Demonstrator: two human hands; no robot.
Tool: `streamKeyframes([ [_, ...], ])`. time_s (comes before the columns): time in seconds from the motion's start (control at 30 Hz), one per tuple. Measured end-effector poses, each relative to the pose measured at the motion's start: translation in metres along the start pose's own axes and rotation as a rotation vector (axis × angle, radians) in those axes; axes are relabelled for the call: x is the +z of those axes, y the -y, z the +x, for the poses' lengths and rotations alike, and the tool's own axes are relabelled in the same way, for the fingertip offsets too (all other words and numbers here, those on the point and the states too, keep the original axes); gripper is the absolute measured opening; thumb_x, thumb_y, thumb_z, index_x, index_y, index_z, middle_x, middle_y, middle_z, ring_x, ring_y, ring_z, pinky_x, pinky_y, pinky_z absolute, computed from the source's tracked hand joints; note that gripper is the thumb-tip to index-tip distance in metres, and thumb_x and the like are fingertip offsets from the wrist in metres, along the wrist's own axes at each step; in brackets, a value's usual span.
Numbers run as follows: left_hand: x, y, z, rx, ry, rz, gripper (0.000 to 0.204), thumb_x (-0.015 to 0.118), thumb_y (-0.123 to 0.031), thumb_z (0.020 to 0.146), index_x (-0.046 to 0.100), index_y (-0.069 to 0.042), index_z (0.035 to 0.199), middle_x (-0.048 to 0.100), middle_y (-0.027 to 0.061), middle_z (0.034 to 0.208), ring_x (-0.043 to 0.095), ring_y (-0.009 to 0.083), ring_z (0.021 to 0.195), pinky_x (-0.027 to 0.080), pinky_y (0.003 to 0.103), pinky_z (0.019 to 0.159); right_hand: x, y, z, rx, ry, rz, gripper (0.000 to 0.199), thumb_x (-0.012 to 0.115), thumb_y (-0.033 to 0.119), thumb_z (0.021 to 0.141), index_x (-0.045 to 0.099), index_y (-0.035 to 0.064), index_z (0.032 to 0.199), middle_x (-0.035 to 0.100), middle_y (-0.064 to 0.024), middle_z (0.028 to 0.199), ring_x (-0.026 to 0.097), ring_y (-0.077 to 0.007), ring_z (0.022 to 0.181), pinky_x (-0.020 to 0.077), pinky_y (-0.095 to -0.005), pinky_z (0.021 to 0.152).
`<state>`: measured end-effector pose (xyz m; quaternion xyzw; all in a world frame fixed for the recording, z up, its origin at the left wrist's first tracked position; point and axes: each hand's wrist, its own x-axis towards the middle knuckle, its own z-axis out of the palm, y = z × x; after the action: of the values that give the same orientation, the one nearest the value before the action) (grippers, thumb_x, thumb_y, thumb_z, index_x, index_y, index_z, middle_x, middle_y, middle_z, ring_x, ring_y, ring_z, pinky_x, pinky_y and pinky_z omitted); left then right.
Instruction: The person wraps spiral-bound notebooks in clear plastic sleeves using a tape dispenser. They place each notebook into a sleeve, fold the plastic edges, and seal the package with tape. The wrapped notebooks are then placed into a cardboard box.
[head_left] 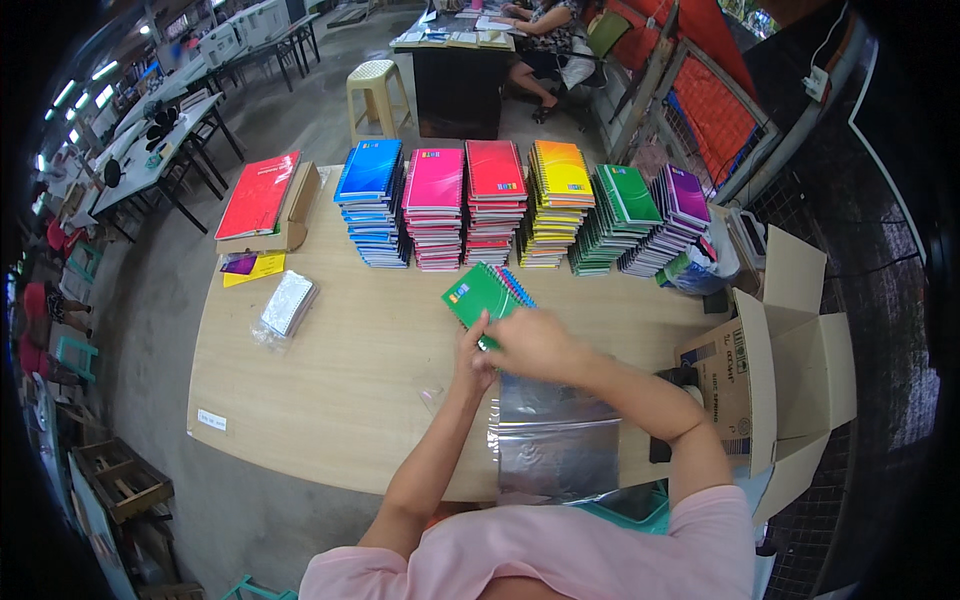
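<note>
A small stack of spiral notebooks [482, 293] is held over the middle of the table, a green cover on top and coloured spiral bindings along its right edge. My left hand [474, 352] grips the stack's near left corner, thumb on the cover. Curled over the near right part is my right hand [545, 345], closed against the notebooks; its fingertips are partly hidden. Beneath my right forearm, clear plastic bags [558, 440] lie flat at the table's near edge. Beyond the held stack stand tall piles of blue [370, 205], pink [434, 210], red [496, 205] and yellow notebooks [562, 205].
Green [628, 195] and purple notebook piles [686, 195] continue the row rightward. An open cardboard box [755, 370] stands at the right. Far left are a red notebook [258, 195] on a carton and a plastic-wrapped white pack [290, 303]. Another person [545, 30] sits at a far desk.
</note>
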<state>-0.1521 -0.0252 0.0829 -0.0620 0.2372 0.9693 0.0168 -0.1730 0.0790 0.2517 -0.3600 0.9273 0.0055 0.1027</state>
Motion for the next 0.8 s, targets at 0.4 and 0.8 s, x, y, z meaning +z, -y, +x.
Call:
streamKeyframes([
  [0.4,0.015,-0.035,0.014,-0.085,-0.092,0.186,0.042,0.059,-0.020,0.090,0.044,-0.001,0.124,0.060,0.0124,0.111,0.064,0.0226,0.096,0.057,0.037,0.081,-0.021,-0.108,0.134,0.034,-0.757,0.274,0.034,0.059,0.002,0.081,0.062,0.0024,0.115,0.066,-0.0188,0.105,0.065,-0.0341,0.089,0.0512,-0.0414,0.078],
  [0.8,0.015,-0.038,0.001,-0.147,-0.008,-0.024,0.042,0.059,-0.018,0.090,0.044,0.001,0.125,0.059,0.0183,0.117,0.063,0.0272,0.103,0.054,0.041,0.088,0.020,-0.055,-0.001,-0.231,-0.723,0.325,0.027,0.061,0.009,0.080,0.064,0.0017,0.106,0.066,-0.0174,0.101,0.065,-0.0313,0.091,0.0514,-0.0418,0.081],
])
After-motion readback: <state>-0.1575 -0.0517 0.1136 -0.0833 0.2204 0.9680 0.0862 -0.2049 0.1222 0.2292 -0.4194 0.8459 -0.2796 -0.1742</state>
